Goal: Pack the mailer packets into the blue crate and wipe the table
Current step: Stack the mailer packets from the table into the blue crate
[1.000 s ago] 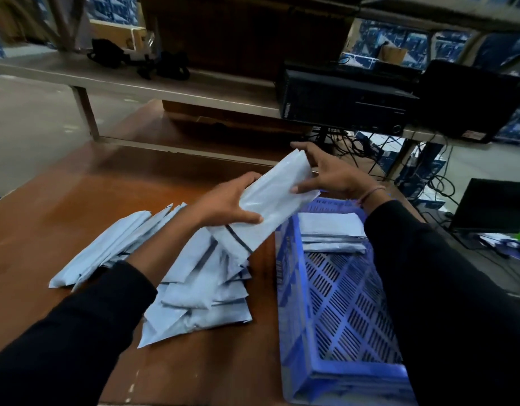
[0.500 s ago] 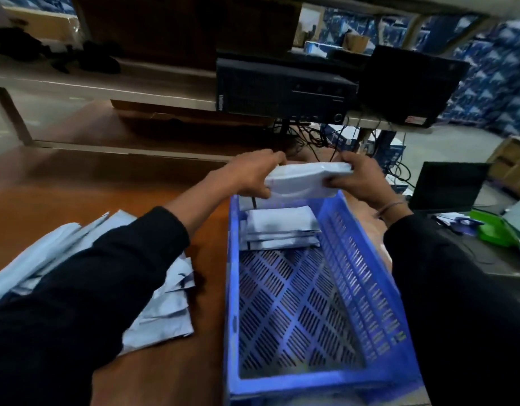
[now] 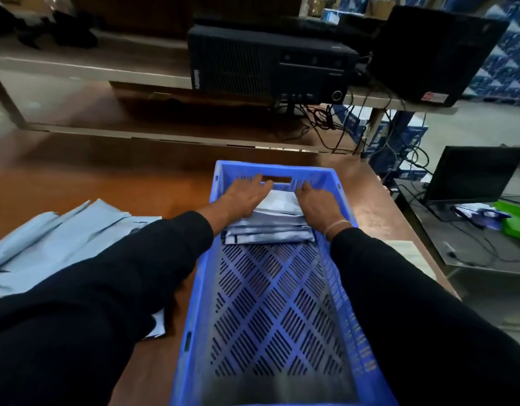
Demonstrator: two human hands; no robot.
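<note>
Blue slotted crate (image 3: pixel 207 291), grey packets (image 3: pixel 270 227), brown table (image 3: pixel 106 177).

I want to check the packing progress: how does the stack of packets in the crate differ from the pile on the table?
The stack in the blue crate lies squared against the far wall; the table pile is fanned out loosely. Both hands, left hand and right hand, rest on the crate stack; nothing touches the table pile, though a sleeve partly hides it. Both are pale grey-blue mailer packets.

Brown wooden table (image 3: pixel 112 183), metal shelf (image 3: pixel 106 68) behind, pale floor (image 3: pixel 472 124).
</note>
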